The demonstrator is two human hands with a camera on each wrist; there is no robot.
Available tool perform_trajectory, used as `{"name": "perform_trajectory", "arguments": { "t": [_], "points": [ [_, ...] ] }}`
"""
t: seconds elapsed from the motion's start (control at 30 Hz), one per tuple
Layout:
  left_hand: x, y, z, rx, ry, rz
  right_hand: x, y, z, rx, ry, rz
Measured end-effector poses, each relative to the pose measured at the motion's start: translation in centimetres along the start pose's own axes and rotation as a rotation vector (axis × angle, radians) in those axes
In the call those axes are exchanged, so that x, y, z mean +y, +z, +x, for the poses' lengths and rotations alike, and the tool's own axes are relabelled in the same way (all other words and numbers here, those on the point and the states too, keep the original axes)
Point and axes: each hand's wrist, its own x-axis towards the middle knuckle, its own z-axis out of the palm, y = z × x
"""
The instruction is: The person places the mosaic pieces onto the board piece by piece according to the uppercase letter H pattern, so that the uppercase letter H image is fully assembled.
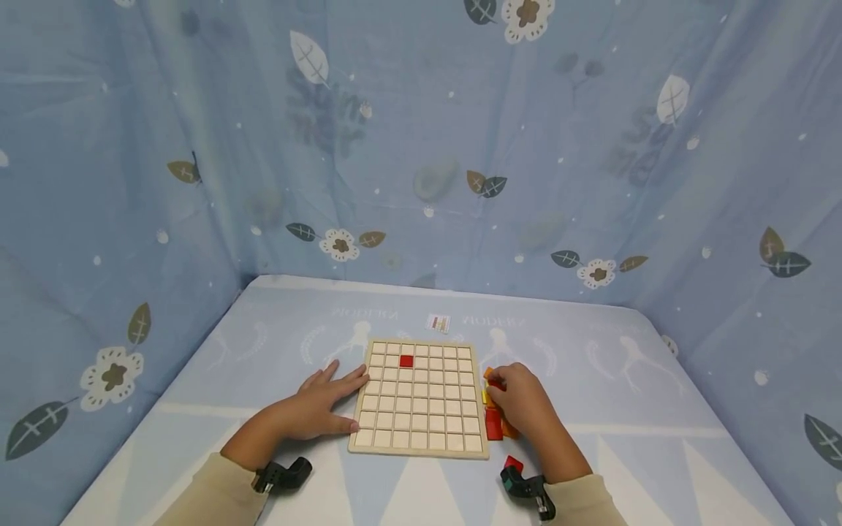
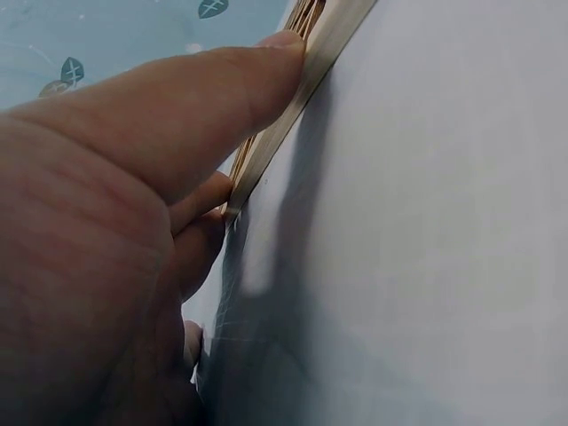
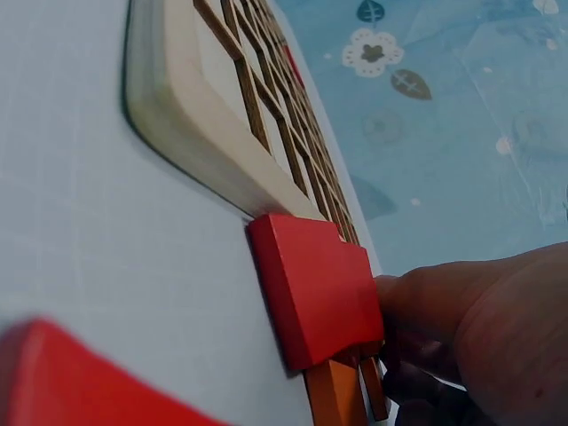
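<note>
A wooden grid board (image 1: 421, 454) with square cells lies flat, with one red square tile (image 1: 406, 361) in a cell of its second row from the back. My left hand (image 1: 322, 405) spreads its fingers along the board's left edge; in the left wrist view the thumb (image 2: 213, 98) rests on the rim. Beyond the right edge, my right hand (image 1: 522, 398) bends its fingers over a small heap of red, orange and yellow tiles. Near the board's corner sits a red piece (image 3: 315, 288) above an orange one (image 3: 337, 390). Whether the fingertips grip a tile I cannot tell.
Another red tile (image 1: 514, 464) lies apart, close to the right wrist's camera. Behind the board is a small printed card (image 1: 438, 323). A patterned cloth (image 1: 658, 409) covers the table, and blue flowered curtains (image 1: 408, 146) enclose its back and sides.
</note>
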Motion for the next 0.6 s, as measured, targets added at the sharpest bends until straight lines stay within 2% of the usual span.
{"name": "perform_trajectory", "arguments": {
  "t": [0.2, 0.4, 0.6],
  "points": [
    [-0.10, 0.24, -0.05, -0.007, -0.004, -0.008, 0.05, -0.15, -0.26, 0.019, 0.024, 0.008],
    [-0.11, 0.11, 0.06, -0.004, 0.016, 0.001, 0.07, -0.69, -0.07, 0.088, 0.042, 0.004],
    [-0.05, 0.07, -0.15, 0.006, 0.011, 0.005, 0.27, -0.62, -0.28, 0.163, 0.106, 0.078]
  ]
}}
